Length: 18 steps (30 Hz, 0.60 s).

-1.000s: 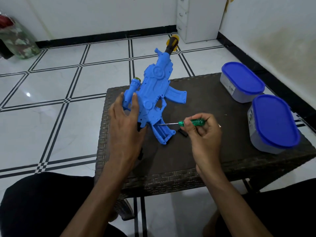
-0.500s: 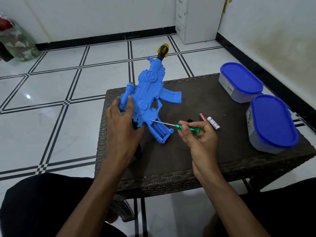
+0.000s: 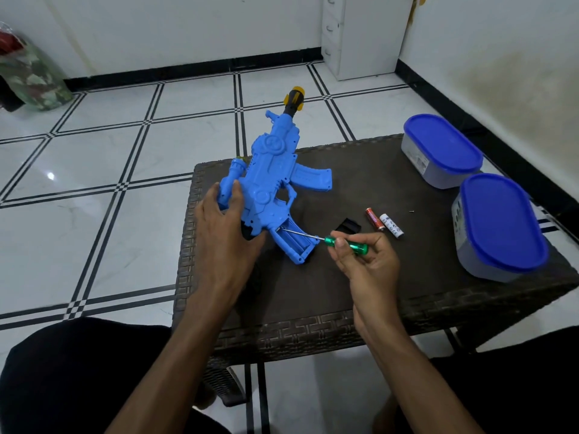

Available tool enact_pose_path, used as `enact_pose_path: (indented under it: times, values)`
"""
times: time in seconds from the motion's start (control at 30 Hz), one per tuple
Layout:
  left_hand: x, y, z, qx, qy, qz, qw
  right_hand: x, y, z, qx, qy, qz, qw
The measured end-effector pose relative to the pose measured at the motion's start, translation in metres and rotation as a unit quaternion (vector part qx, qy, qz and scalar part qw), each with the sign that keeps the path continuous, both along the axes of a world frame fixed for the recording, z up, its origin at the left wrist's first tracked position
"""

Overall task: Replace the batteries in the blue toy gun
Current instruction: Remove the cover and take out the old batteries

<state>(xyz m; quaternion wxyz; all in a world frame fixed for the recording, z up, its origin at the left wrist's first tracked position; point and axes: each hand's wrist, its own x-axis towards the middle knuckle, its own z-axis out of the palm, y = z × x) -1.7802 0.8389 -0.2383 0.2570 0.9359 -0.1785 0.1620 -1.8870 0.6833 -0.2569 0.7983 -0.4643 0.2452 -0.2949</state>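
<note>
The blue toy gun (image 3: 272, 180) stands tilted on the dark wicker table (image 3: 360, 296), muzzle pointing away from me. My left hand (image 3: 224, 227) grips its rear body and scope. My right hand (image 3: 363, 261) holds a green-handled screwdriver (image 3: 344, 244), whose metal tip reaches into the open battery compartment in the gun's handle (image 3: 291, 242). A small black cover (image 3: 347, 227) lies on the table beside the handle. Two batteries lie side by side just right of it, one red (image 3: 374, 218) and one white (image 3: 391, 226).
Two grey tubs with blue lids stand on the table's right side, one at the back (image 3: 441, 150) and one nearer (image 3: 499, 225). A tiny screw (image 3: 411, 211) lies between them and the batteries. Tiled floor surrounds the table; a white cabinet (image 3: 363, 32) stands at the far wall.
The gun has tipped slightly left and lower in my left hand. The screwdriver tip has moved into the handle compartment. My right hand has dropped, uncovering the two batteries and the black cover.
</note>
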Motion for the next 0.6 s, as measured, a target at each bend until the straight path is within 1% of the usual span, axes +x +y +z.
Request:
enact_pose_path:
  times: [0.23,0.47,0.6]
  values:
    - [-0.0025,-0.0008,0.0018,0.004,-0.003,-0.005,1.000,0.0045,0.0009,-0.0002,-0.021,0.006,0.020,1.000]
    - [-0.0020,-0.0002,0.0006,0.006,-0.001,0.002,1.000,0.0069,-0.0053,0.0027,-0.141,0.048,0.019,0.989]
    - [-0.0016,-0.0007,0.0005,0.009,-0.001,0.002,1.000,0.0027,-0.0076,0.0018,-0.177,0.058,0.023,0.982]
